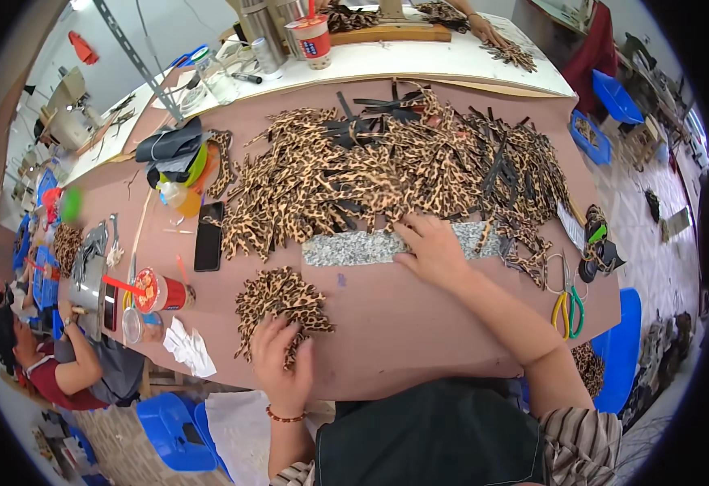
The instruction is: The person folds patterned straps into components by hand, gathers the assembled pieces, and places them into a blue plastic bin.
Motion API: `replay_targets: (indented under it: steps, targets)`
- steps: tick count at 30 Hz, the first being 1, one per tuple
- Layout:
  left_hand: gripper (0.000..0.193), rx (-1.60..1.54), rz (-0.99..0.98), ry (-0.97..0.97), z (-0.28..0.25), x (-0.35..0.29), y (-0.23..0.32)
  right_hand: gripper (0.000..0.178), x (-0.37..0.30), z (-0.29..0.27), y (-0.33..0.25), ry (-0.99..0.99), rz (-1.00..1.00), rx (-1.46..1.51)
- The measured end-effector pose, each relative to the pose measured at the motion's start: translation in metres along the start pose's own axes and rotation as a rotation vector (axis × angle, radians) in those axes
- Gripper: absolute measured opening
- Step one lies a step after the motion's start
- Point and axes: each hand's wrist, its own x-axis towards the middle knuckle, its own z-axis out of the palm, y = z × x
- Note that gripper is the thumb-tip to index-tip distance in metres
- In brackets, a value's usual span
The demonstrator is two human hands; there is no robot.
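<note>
A wide heap of leopard-print fabric strips (322,170), some showing black undersides, covers the middle of the brown-topped table. Along its near edge lies a flat grey speckled slab (346,249). My right hand (434,253) rests on that slab with fingers stretched out and thumb apart, fingertips at the edge of the heap; nothing shows in it. Nearer to me on the left is a small bundle of leopard-print strips (277,298). My left hand (280,356) is curled over the bundle's near side, fingers and thumb around some strips; the fingertips are partly hidden.
At left are a black phone (208,236), a red cup with a straw (160,292), crumpled tissue (189,347) and a bottle of orange liquid (180,198). Scissors with yellow and green handles (568,312) lie at right. Another person's hand (488,31) touches strips on the white table beyond.
</note>
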Motion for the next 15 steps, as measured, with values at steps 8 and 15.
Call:
replay_targets:
  steps: [8, 15]
  targets:
    - [0.026, -0.204, 0.183, -0.342, 0.079, 0.032, 0.048, 0.029, -0.053, -0.003, 0.008, 0.086, -0.075, 0.186]
    - [0.031, -0.109, 0.208, -0.410, 0.134, 0.067, 0.042, 0.026, -0.073, -0.013, 0.000, 0.083, -0.087, 0.163]
